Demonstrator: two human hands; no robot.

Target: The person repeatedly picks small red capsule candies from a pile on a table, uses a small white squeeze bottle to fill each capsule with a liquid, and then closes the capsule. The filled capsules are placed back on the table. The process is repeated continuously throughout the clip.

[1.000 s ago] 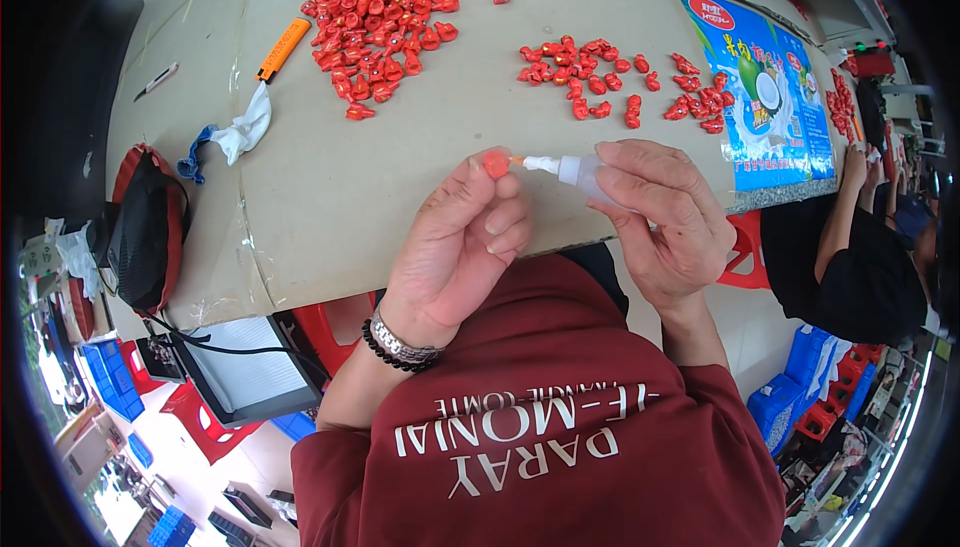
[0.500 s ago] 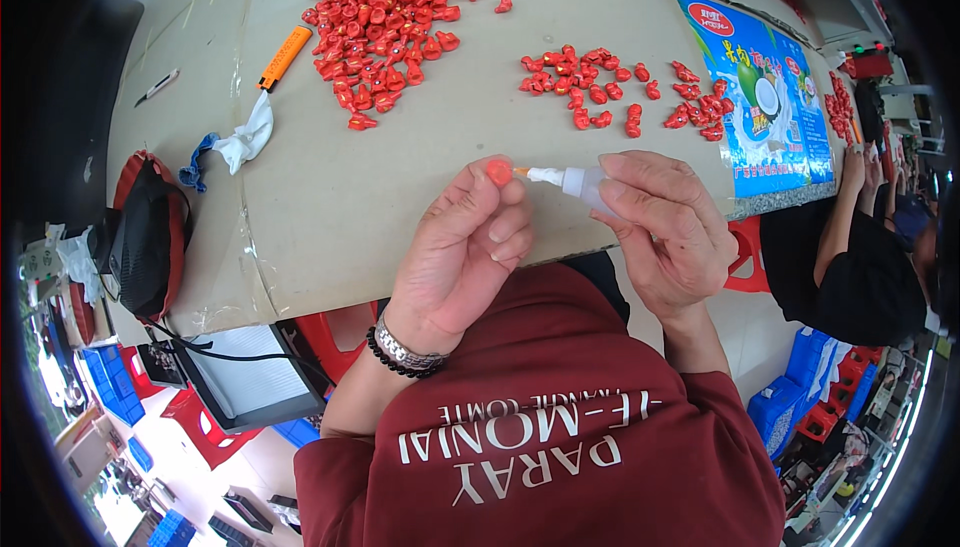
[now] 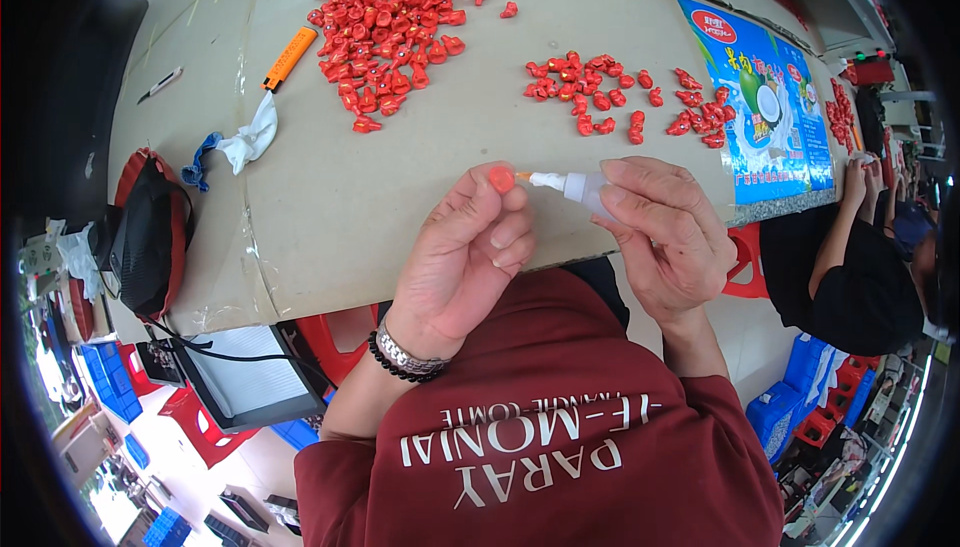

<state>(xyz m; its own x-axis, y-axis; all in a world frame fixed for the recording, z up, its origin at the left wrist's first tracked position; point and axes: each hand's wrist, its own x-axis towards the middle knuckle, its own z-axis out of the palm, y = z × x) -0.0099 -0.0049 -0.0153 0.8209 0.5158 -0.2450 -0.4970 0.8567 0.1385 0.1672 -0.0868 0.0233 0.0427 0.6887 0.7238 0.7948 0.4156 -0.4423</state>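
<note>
Pinched between the thumb and fingers of my left hand [image 3: 470, 242] is a small red moulded piece [image 3: 502, 179]. My right hand [image 3: 672, 232] grips a translucent squeeze bottle [image 3: 585, 190], tilted sideways. Its white nozzle [image 3: 545, 180] narrows to a thin orange tip that points at the red piece; whether the tip touches it I cannot tell. Both hands are held over the near edge of the table. A large heap of similar red pieces [image 3: 385, 27] lies at the far middle, and a smaller group [image 3: 580, 82] is spread to its right.
A blue printed sheet [image 3: 765, 97] lies at the table's right. On the left are an orange-handled cutter [image 3: 290, 59], a pen [image 3: 160, 85], a crumpled white cloth [image 3: 250, 137] and a black-and-red bag [image 3: 150, 237]. Another person's arm [image 3: 838, 217] reaches to the table at right.
The view has shifted very slightly. Both hands keep nearly the same pose, with the bottle's tip still at the red piece.
</note>
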